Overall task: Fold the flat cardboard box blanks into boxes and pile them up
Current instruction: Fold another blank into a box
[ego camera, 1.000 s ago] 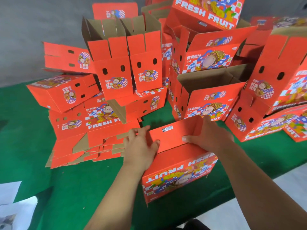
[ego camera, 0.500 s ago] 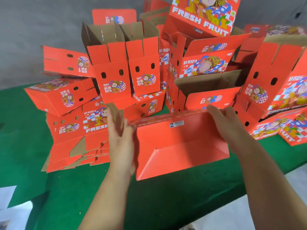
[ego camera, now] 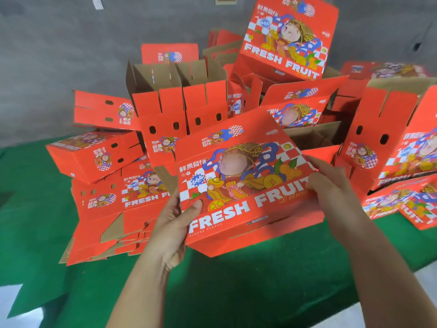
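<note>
Folded box (ego camera: 246, 183) held mid-frame, printed face up, tilted, above green table (ego camera: 236, 292). Looks done w/ folding; piling step now. Next prob needs a lift onto heap of finished boxes (ego camera: 179, 110) upper centre. Left hand (ego camera: 173, 223) clamps lower-left corner, thumb on top. Right hand (ego camera: 331, 183) grips right edge, fingers curled. Flat blanks (ego camera: 106, 233) lower left.

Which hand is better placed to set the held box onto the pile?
Probably the left hand: its thumb and fingers clamp the red printed cardboard box at its lower corner, under its weight. The right hand only pinches the far edge.
</note>
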The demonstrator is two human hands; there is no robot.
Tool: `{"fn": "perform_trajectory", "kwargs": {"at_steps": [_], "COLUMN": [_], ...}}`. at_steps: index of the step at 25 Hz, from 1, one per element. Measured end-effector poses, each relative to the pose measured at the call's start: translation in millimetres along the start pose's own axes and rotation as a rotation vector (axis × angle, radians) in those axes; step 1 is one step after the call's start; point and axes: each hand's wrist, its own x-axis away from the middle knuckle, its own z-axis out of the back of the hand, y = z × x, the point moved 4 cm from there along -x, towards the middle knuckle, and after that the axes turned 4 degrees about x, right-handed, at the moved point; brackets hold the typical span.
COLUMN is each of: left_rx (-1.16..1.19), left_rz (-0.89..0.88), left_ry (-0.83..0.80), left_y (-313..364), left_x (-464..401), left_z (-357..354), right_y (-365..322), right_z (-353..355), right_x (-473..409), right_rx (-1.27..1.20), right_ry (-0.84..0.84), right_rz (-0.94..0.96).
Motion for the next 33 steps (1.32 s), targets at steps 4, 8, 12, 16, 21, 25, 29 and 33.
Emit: {"fn": "perform_trajectory", "kwargs": {"at_steps": [4, 8, 12, 16, 21, 25, 29, 33], "left_rx": [-0.038, -0.07, -0.095, -0.347, -0.582, -0.666, -1.195, -1.293], "left_rz": [-0.15, -0.3, -0.471, -0.552, -0.675, -0.65, -0.519, -0.494], "left_ry": [-0.092, -0.122, -0.167, -0.203, -0.068, 0.11, 0.206, 0.262], "left_y": [16, 20, 41, 53, 38, 28, 1, -7], "left_x": [-1, -2, -20, -71, -140, -183, -197, -197], "left_z": [-15, -34, -67, -114, -177, -211, -225, -241], "right_y": [3, -2, -26, -22, 15, 29, 71, 85], "right_z": [11, 38, 62, 69, 78, 78, 87, 95], "right_x": [-5, -17, -45, -94, -173, -231, -268, -268], "right_rx": [-0.083, -0.17, -0.207, -0.127, -0.002, 0.016, 0.214, 0.219], "right_ry": [-0.087, -0.191, -0.149, -0.112, 0.078, 0.1, 0.101, 0.109], "right_rz": [0.08, 0.195, 0.356, 0.382, 0.251, 0.191, -0.133, -0.241]}}
